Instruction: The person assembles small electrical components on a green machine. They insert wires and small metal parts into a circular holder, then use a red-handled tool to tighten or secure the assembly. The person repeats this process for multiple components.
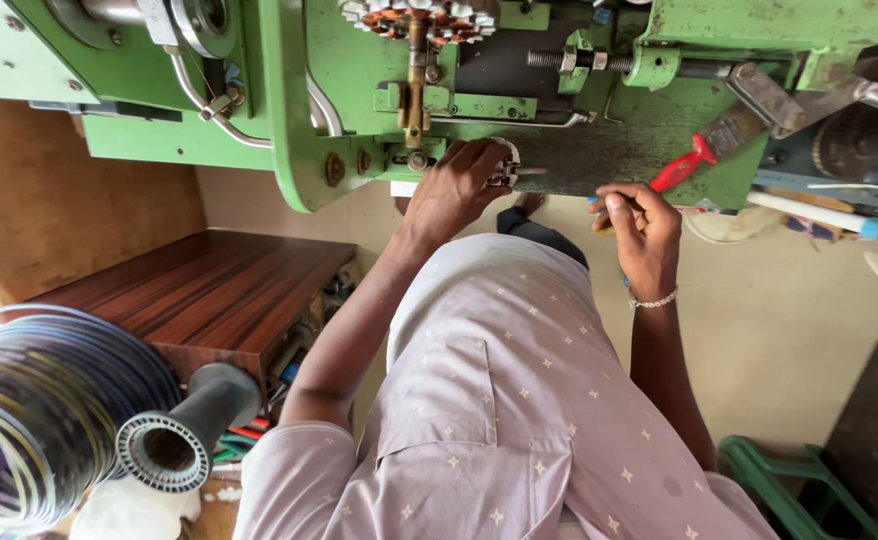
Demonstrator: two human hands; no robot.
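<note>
- Metal part (pixel 504 172) on the green machine (pixel 289 110): left hand (pixel 454 190) pinches it, directly ahead.
- Right hand (pixel 644 235), curled around something small, rests just beside.

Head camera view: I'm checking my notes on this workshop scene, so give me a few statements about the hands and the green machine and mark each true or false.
1. The left hand is up against a small metal part on the green machine. True.
2. The right hand grips the red-handled brush. False: the brush lies on the machine, apart from that hand, which is curled near the machine's edge.
3. A beaded bracelet is on the right wrist. True.
4. The left wrist wears a watch. False: it is bare.
5. A coil of wire sits at the lower left. True.
6. The machine is blue. False: it is green.
</note>
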